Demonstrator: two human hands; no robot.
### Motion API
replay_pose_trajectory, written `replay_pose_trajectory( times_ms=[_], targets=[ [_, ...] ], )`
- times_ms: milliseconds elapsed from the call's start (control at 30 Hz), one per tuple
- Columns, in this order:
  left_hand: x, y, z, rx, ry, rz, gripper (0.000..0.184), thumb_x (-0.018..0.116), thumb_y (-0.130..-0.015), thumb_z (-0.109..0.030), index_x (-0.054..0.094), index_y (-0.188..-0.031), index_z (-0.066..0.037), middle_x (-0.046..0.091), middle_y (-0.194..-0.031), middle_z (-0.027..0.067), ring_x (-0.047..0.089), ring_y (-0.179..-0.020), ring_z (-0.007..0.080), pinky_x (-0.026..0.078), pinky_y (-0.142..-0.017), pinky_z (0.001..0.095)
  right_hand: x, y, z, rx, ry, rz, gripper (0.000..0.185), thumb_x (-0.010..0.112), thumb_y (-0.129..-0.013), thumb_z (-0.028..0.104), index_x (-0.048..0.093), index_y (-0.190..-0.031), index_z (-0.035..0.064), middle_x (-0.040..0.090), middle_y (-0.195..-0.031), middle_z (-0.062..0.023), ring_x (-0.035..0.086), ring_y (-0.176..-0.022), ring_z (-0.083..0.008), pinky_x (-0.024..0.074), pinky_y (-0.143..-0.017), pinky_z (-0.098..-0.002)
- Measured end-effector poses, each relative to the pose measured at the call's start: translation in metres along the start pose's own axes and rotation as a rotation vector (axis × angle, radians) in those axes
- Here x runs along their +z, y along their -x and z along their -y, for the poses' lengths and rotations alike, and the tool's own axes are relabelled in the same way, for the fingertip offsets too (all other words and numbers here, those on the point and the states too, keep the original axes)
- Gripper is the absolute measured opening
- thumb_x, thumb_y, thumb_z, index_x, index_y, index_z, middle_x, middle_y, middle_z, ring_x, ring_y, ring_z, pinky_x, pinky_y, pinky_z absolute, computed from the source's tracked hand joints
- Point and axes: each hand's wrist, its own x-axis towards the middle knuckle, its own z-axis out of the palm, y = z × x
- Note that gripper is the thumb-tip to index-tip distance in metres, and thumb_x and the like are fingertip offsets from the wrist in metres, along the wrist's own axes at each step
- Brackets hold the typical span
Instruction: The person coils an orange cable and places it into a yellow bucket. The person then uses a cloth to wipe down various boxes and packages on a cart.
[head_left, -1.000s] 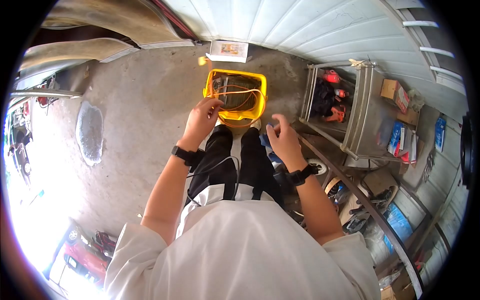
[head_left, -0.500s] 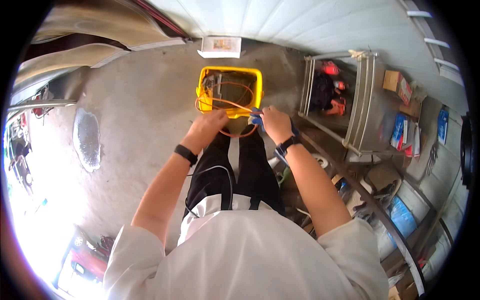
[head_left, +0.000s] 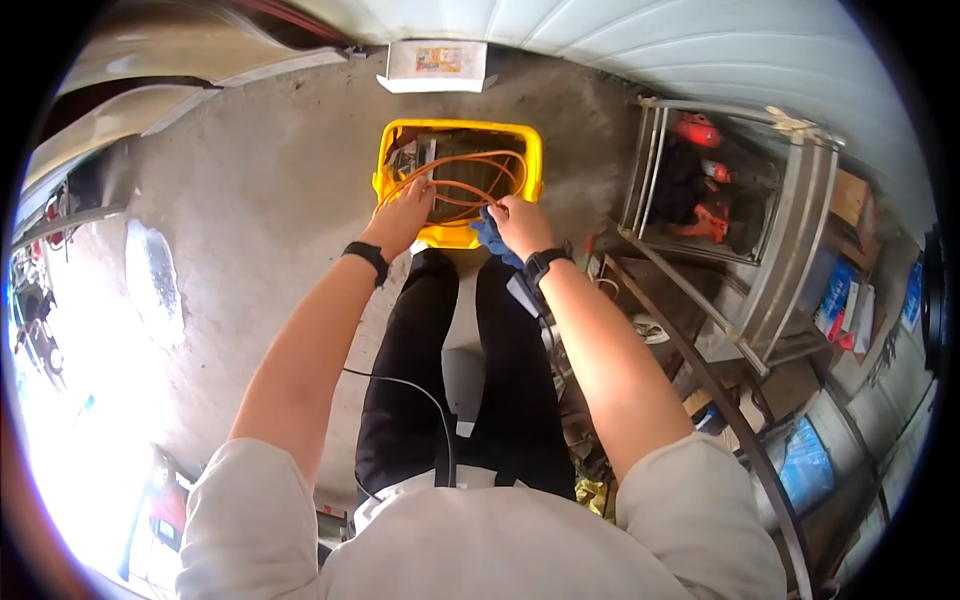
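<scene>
Loops of orange cable point(head_left: 463, 184) lie over the yellow bin point(head_left: 537, 160), which stands on the floor in front of my feet. My left hand point(head_left: 404, 216) is closed on the cable at the bin's near left edge. At the near right edge, my right hand point(head_left: 520, 226) pinches the cable too, with a blue cloth point(head_left: 490, 236) bunched beside and under its fingers. Dark contents, too shadowed to name, sit inside the bin beneath the loops.
A white box point(head_left: 437, 66) stands on the floor beyond the bin. To the right is a metal rack point(head_left: 800, 240) with red tools point(head_left: 708, 222). A long metal bar point(head_left: 700, 385) runs beside my right arm, near cluttered items.
My right hand, at first apart from the cable, has closed on it. My left hand has shifted up and left over the bin's edge. The view has tilted and moved closer to the bin.
</scene>
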Motion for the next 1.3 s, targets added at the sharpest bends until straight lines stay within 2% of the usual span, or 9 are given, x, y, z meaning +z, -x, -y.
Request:
replay_pose_trajectory(
  times_ms=[200,333,467,633,800,867,933,1033,1300],
  targets=[
    [0.05,-0.022,0.027,-0.081,0.406,0.239,0.049,0.062,-0.082,-0.011,0.052,-0.13,-0.004,0.05,-0.13,0.0184,0.05,-0.121,0.035,0.043,-0.101,0.0407,0.049,-0.05,-0.049,0.089,0.121,0.154,0.031,0.06,-0.088,0.031,0.06,-0.104,0.0034,0.067,-0.094,-0.0192,0.064,-0.09,-0.0374,0.0507,-0.077,-0.0464],
    [0.07,-0.022,0.033,-0.266,0.264,0.262,0.032,0.061,-0.08,-0.01,0.068,-0.111,-0.009,0.055,-0.124,0.018,0.057,-0.108,0.0351,0.047,-0.094,0.0407,0.034,-0.039,-0.049,0.203,0.08,0.025,0.051,0.061,-0.086,0.026,0.044,-0.128,0.0019,0.065,-0.102,-0.0239,0.062,-0.097,-0.0395,0.0505,-0.084,-0.0459],
    [0.052,-0.02,0.017,-0.417,0.409,0.295,0.022,0.059,-0.081,-0.014,0.071,-0.1,-0.011,0.058,-0.119,0.0151,0.058,-0.109,0.0317,0.047,-0.092,0.0407,0.019,-0.023,-0.068,0.14,-0.115,0.005,0.037,0.062,-0.085,0.025,0.059,-0.112,0.0008,0.067,-0.095,-0.0208,0.065,-0.093,-0.036,0.0515,-0.08,-0.0426],
    [-0.027,0.009,-0.065,0.17,0.813,-0.069,0.089,0.085,-0.06,-0.029,0.044,-0.136,-0.006,0.05,-0.131,0.0188,0.044,-0.125,0.0346,0.034,-0.107,0.0422,-0.017,0.053,-0.003,0.038,-0.578,-0.089,0.021,0.06,-0.088,0.021,0.061,-0.09,0.0001,0.067,-0.079,-0.0133,0.067,-0.075,-0.0238,0.05,-0.069,-0.0331],
    [-0.129,0.066,-0.124,-0.112,1.028,0.281,0.067,0.073,-0.08,-0.028,0.042,-0.135,-0.007,0.06,-0.119,0.0207,0.058,-0.109,0.0352,0.045,-0.093,0.0383,-0.085,0.141,0.082,0.009,-0.623,0.036,0.02,0.063,-0.087,0.017,0.057,-0.096,0.0002,0.064,-0.091,-0.0164,0.063,-0.087,-0.0289,0.0478,-0.077,-0.035],
    [-0.151,0.097,-0.123,-0.111,0.855,0.153,0.046,0.065,-0.087,-0.023,0.049,-0.128,-0.008,0.065,-0.104,0.0192,0.064,-0.094,0.0344,0.05,-0.08,0.039,-0.142,0.174,0.116,-0.462,-0.229,-0.269,0.021,0.066,-0.083,0.015,0.058,-0.097,0.0017,0.062,-0.097,-0.0149,0.061,-0.091,-0.0304,0.0469,-0.078,-0.0362],
    [-0.182,0.132,-0.121,-0.171,0.698,0.065,0.04,0.063,-0.089,-0.021,0.052,-0.125,-0.008,0.065,-0.103,0.0182,0.064,-0.091,0.0343,0.05,-0.078,0.0394,-0.222,0.224,0.15,-0.791,-0.18,-0.153,0.022,0.069,-0.081,0.012,0.06,-0.099,0.0042,0.061,-0.101,-0.0144,0.061,-0.093,-0.0311,0.0474,-0.078,-0.0366],
    [-0.226,0.194,-0.117,-0.37,0.526,-0.045,0.036,0.061,-0.09,-0.027,0.055,-0.122,-0.01,0.065,-0.098,0.0193,0.063,-0.09,0.0373,0.049,-0.077,0.0442,-0.362,0.323,0.199,-1.053,-0.286,0.695,0.023,0.068,-0.081,0.009,0.062,-0.103,0.0064,0.061,-0.105,-0.0144,0.061,-0.098,-0.0281,0.0482,-0.081,-0.0352],
    [-0.291,0.31,-0.08,-0.566,0.531,-0.323,0.035,0.062,-0.09,-0.029,0.057,-0.117,-0.007,0.065,-0.086,0.0175,0.065,-0.076,0.029,0.048,-0.068,0.0348,-0.412,0.463,0.246,-1.155,0.157,0.666,0.023,0.068,-0.082,0.01,0.062,-0.104,0.0064,0.061,-0.105,-0.0142,0.06,-0.098,-0.0278,0.048,-0.081,-0.0351]
  ],
)
